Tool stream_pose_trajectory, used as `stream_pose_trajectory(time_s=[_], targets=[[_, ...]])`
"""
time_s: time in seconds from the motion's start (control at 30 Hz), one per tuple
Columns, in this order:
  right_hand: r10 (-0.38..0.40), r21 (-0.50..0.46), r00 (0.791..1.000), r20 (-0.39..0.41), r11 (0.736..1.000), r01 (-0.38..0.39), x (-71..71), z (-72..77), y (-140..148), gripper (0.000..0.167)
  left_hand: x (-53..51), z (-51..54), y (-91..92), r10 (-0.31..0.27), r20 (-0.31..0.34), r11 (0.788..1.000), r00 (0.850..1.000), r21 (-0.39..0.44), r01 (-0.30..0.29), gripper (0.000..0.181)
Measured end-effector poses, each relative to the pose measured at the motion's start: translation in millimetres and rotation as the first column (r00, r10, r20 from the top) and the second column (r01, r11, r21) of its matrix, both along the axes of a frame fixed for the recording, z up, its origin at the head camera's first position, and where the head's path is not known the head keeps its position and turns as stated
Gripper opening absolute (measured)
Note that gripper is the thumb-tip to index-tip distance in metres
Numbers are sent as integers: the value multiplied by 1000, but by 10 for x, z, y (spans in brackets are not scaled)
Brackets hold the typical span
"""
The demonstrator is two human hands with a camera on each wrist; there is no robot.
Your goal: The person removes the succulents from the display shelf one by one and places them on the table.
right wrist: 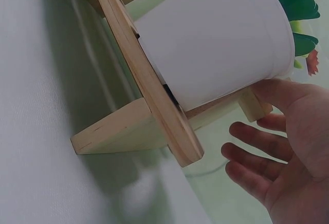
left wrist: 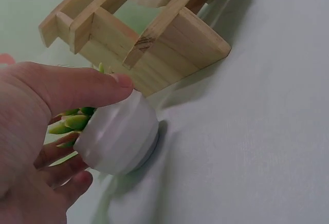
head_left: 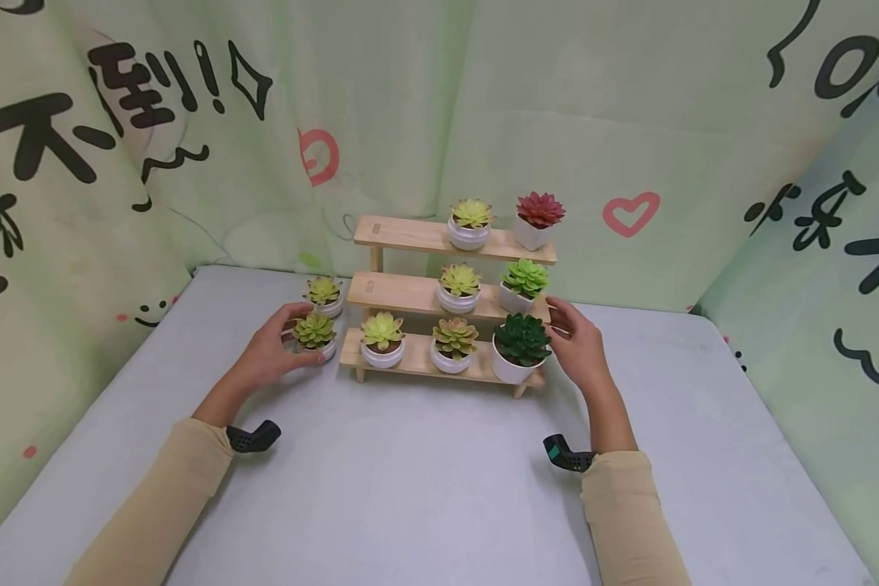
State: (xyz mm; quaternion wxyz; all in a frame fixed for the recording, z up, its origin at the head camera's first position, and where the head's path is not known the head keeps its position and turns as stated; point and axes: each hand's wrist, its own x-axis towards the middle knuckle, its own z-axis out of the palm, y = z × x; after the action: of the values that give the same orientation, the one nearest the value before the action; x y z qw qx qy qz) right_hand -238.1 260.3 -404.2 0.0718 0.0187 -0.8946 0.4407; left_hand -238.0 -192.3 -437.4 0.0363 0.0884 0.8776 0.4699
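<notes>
My left hand (head_left: 274,346) curls its thumb and fingers around a white pot with a green succulent (head_left: 314,330), left of the wooden three-tier stand (head_left: 403,290). In the left wrist view, the hand's thumb (left wrist: 97,86) lies at the rim of the ribbed pot (left wrist: 121,134), fingers partly behind it. At the stand's right end, my right hand (head_left: 577,342) has relaxed, spread fingers beside the large white pot with a dark green succulent (head_left: 511,364). In the right wrist view, the thumb (right wrist: 280,93) is close to that pot (right wrist: 221,39); contact is unclear.
Another potted succulent (head_left: 325,295) stands behind the left-hand one. On the stand's top tier are a yellow-green plant (head_left: 471,213) and a red one (head_left: 540,210); several more pots occupy the lower tiers. Printed curtains (head_left: 557,146) hang behind the white table (head_left: 425,488).
</notes>
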Motion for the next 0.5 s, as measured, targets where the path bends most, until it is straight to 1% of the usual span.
stream_pose_trajectory(time_s=[0.2, 0.5], targets=[[3, 2, 1000, 6, 1000, -3, 3, -2, 3, 49, 18, 49, 2, 9, -40, 1000, 999, 5, -9, 83], [-2, 1, 1000, 9, 1000, 2, 1, 1, 1, 49, 69, 147, -6, 13, -130, 1000, 991, 5, -13, 77]])
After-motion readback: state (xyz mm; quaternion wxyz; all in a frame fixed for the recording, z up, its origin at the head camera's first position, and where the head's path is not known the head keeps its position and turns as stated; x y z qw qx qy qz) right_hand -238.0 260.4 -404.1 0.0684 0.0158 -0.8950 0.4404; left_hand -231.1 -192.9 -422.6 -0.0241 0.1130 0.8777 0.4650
